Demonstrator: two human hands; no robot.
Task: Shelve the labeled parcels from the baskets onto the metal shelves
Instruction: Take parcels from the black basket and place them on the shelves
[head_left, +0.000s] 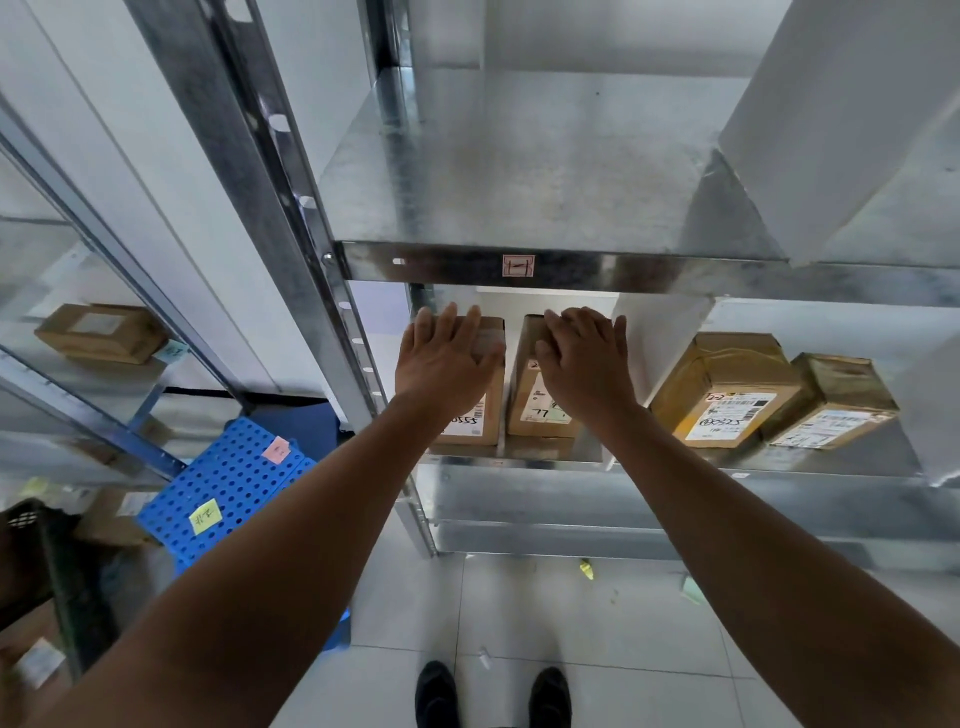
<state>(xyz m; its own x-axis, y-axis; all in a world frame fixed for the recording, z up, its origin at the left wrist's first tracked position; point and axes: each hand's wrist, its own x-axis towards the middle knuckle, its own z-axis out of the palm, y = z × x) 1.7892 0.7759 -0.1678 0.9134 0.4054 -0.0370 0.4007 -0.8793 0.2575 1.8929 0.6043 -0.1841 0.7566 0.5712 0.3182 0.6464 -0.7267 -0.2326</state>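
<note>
Two brown labeled parcels stand side by side on the second metal shelf (519, 460). My left hand (441, 358) lies flat on top of the left parcel (478, 421), fingers spread. My right hand (584, 358) rests flat on the right parcel (535, 410), fingers apart. Neither hand wraps around a box. To the right on the same shelf sit a taped yellowish parcel (727, 389) and a smaller brown parcel (836, 405), both with white labels. The upper shelf (519, 171) carries a tall white box (841, 114) at the right.
A blue perforated basket (228, 488) with sticky notes stands on the floor at left, beside a black basket (47, 561) holding parcels. Another rack at far left holds a brown parcel (98, 332). My feet (493, 696) stand on pale tiles with paper scraps.
</note>
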